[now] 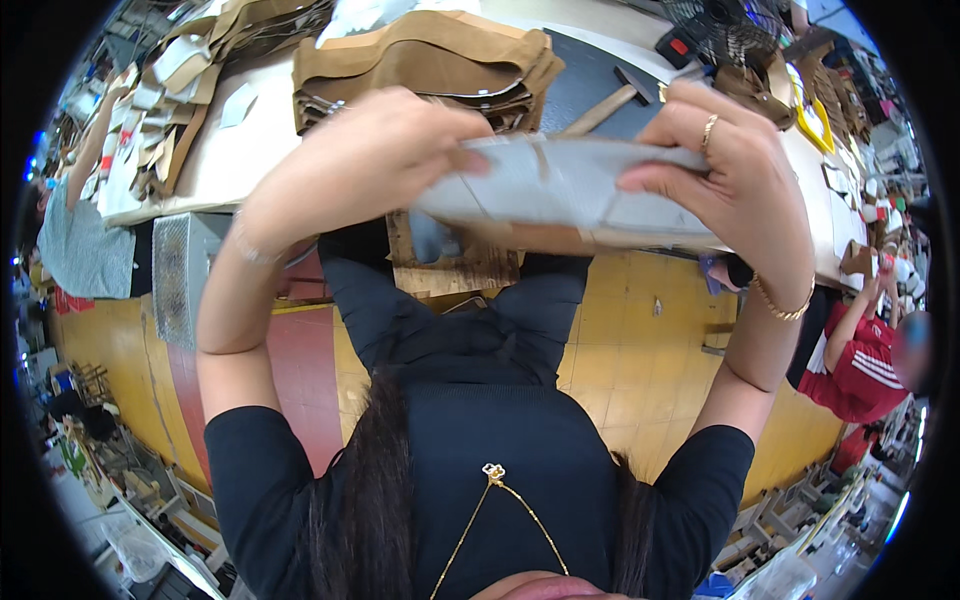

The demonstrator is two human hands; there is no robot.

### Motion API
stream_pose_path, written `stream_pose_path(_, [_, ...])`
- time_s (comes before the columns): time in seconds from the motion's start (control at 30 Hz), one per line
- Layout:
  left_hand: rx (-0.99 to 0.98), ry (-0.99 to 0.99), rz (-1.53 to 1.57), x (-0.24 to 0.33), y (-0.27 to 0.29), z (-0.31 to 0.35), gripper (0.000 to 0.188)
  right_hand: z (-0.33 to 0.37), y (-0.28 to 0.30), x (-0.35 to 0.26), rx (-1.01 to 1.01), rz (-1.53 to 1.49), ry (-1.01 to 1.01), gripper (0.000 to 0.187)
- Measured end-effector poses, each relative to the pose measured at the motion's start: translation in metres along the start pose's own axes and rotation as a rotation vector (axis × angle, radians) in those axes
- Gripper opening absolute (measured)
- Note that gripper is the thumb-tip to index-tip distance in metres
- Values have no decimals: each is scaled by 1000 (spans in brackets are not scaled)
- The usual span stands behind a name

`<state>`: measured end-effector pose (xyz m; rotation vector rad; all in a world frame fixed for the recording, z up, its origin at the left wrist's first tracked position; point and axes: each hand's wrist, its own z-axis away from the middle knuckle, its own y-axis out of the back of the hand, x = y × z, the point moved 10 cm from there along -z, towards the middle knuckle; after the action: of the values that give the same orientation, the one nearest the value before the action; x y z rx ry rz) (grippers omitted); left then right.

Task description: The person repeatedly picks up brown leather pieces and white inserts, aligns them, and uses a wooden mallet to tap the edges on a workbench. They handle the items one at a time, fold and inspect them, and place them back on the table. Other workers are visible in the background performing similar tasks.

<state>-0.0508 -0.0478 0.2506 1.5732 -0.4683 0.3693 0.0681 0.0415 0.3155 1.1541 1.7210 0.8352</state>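
Note:
A long piece of material [570, 185], pale grey on the face toward me and brown along its lower edge, is stretched between my hands above the table's near edge. It is smeared by motion, so its exact kind does not show. My left hand [375, 155], also blurred, pinches its left end. At the right end, my right hand [735, 165] grips it with the thumb in front and the fingers behind. Just beyond lies a stack of brown pieces [420, 65], perhaps leather or cloth. A wooden-handled hammer [605, 108] rests on the dark mat [575, 75], partly hidden by the held piece.
A wooden stand [455, 275] is between my knees, below the held piece. More brown pieces and scraps [185, 80] cover the table's left part. A black fan [725, 30] and a yellow tool [815, 110] are at the far right. People work on both sides.

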Motion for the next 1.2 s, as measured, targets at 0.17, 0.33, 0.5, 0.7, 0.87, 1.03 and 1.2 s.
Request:
stream_pose_path(0.17, [501, 158, -702, 2, 33, 74, 31, -9, -47, -54, 451, 441, 225, 15])
stream_pose_path(0.33, [370, 246, -630, -87, -109, 122, 43, 20, -220, -15, 26, 352, 50, 34])
stream_pose_path(0.5, [343, 336, -551, -104, -155, 133, 66, 41, -256, -8, -78, 322, -128, 60])
stream_pose_path(0.7, [379, 384, -605, -115, -165, 126, 80, 45, -275, 2, -47, 350, -291, 81])
stream_pose_path(0.87, [350, 380, -581, -122, -170, 123, 82, 45, -282, 5, -22, 342, -326, 82])
stream_pose_path(1.03, [385, 371, -568, -118, -177, 117, 86, 57, -308, 11, -24, 339, -388, 87])
stream_pose_path(1.2, [360, 418, -521, -124, -188, 115, 89, 59, -313, 13, -28, 301, -422, 91])
